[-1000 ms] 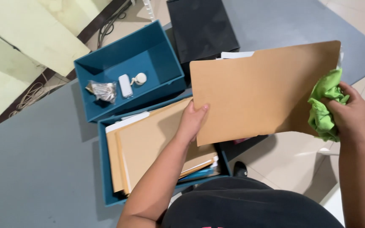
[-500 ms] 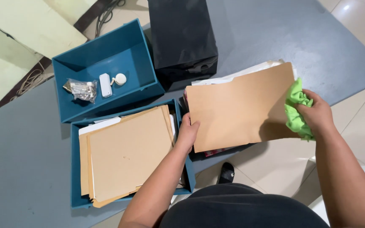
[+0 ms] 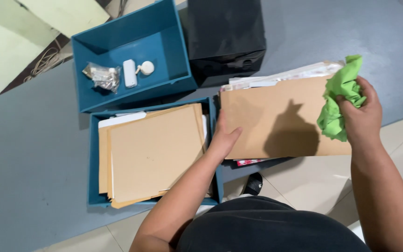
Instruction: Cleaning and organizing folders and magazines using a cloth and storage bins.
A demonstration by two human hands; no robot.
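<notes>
Far left, on the grey table (image 3: 33, 154): a blue tray (image 3: 173, 74) with a small plastic bag (image 3: 104, 76) and a white gadget (image 3: 130, 73); below it, a second blue tray (image 3: 92, 186) stacked with brown folders (image 3: 155, 154). Centre: left hand (image 3: 223, 140), fingers flat and open against the near left edge of a brown folder (image 3: 276, 116) lying over papers on the table edge, gripping nothing. Behind: a black box (image 3: 225, 32). Right: right hand (image 3: 362, 116) closed around a crumpled green cloth (image 3: 336, 102), pressed on the folder's right end.
</notes>
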